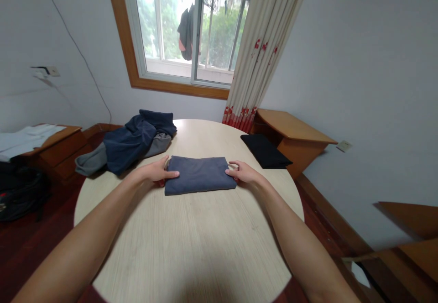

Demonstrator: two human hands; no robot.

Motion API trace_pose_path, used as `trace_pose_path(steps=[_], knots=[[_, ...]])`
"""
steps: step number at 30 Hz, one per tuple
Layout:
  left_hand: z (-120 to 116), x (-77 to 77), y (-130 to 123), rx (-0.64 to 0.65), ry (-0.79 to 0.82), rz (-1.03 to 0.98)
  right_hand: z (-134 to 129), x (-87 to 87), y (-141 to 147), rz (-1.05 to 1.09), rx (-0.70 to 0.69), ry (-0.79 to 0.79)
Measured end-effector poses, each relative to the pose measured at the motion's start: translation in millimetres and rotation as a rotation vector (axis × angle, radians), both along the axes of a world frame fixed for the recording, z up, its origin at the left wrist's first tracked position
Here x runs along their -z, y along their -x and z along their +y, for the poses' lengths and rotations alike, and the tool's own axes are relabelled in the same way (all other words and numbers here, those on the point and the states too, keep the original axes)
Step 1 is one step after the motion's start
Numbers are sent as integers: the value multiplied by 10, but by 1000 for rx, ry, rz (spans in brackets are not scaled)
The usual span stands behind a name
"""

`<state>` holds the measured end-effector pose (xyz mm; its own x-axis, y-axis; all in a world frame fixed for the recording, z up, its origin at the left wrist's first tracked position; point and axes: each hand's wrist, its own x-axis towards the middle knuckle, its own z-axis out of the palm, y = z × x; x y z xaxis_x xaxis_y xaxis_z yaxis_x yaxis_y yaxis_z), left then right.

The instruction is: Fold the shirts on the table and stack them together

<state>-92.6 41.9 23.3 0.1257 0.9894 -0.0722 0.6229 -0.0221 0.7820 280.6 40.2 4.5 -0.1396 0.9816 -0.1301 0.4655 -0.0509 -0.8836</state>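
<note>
A folded blue-grey garment (pixel 201 175), a flat rectangle, lies in the middle of the round wooden table (pixel 191 234). My left hand (pixel 159 170) grips its left edge, thumb on top and the other fingers at the side and partly hidden. At the opposite edge my right hand (pixel 242 172) pinches the cloth the same way, its thumb on the top surface. What kind of garment it is does not show in its folded form.
Rumpled navy and grey clothes (pixel 132 138) are heaped at the table's back left, partly over the edge. A folded black cloth (pixel 265 151) lies at the right edge. Beyond stand a wooden desk (pixel 290 125), a curtain (pixel 263 43) and a window (pixel 171 29).
</note>
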Motion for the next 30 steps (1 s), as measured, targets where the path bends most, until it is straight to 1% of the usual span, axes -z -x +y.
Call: trace_pose_path(steps=[1,3,5,8,10,12,14,16,17,19,21,22,23,24,25,27,28,30], knots=[[44,32,-10,-38,-55,2,18,17,13,30,23,-52],[125,100,-66,-98,-112,-1,72,72,56,60,73,-151],[177,166,-150,-151,-175,-40,134,142,107,82,93,-209],[188,220,-255,-156,-254,-136,195,229,170,137,85,-281],[170,201,-275,-151,-293,-252,202,257,195,161,83,-342],[152,145,-246,-148,-278,-361,187,260,210,173,100,-391],[145,78,-184,-133,-235,-381,163,244,215,147,116,-423],[143,28,-118,-126,-202,-290,138,207,214,48,96,-456],[139,11,-95,-125,-194,-205,124,179,217,-27,66,-474],[105,-13,-97,-117,-223,32,82,98,241,-203,14,-532],[23,-31,-184,-115,-344,279,8,-5,311,-369,34,-633],[-37,-36,-263,-99,-425,371,-40,-54,368,-433,54,-690],[-104,-35,-361,-64,-502,431,-93,-96,438,-484,57,-739],[-174,-25,-470,-10,-563,466,-144,-123,516,-523,30,-774],[-240,-4,-582,72,-593,488,-190,-134,596,-554,-33,-787],[-340,68,-769,223,-582,528,-247,-108,733,-615,-205,-747],[-366,113,-828,266,-554,551,-253,-79,775,-644,-273,-698],[-367,200,-861,288,-485,595,-226,-15,791,-682,-331,-570]])
